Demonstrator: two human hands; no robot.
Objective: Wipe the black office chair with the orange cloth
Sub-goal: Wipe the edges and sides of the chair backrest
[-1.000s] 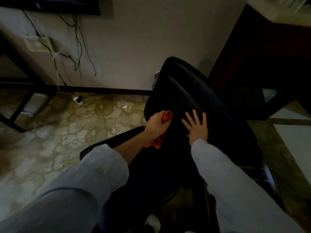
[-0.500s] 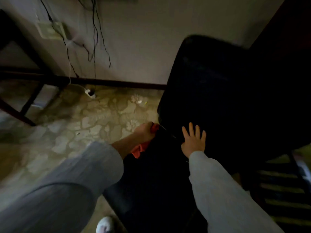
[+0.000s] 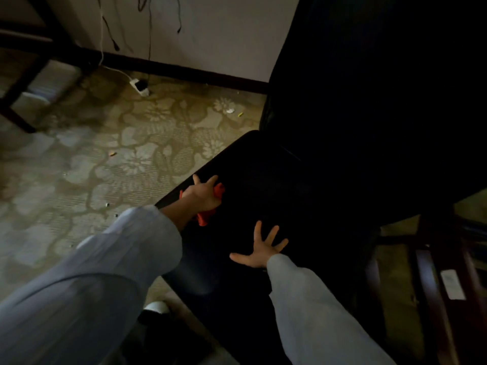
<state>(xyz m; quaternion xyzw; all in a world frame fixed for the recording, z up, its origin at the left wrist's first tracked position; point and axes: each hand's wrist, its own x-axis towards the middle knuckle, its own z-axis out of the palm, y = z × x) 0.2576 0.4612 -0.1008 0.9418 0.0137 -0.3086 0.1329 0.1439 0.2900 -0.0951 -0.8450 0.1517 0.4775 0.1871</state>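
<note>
Wiping is in progress on the seat of the black office chair. The left hand clamps the bunched orange cloth near the seat's left edge. The right hand lies flat, fingers spread (probably bracing). Most of the seat and the backrest probably remain.

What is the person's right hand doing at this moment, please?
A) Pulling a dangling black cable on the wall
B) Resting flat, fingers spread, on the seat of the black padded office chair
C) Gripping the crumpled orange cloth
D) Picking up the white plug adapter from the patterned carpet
B: the right hand lies open with fingers spread on the black padded office chair, while the left hand holds the crumpled orange cloth.
</note>
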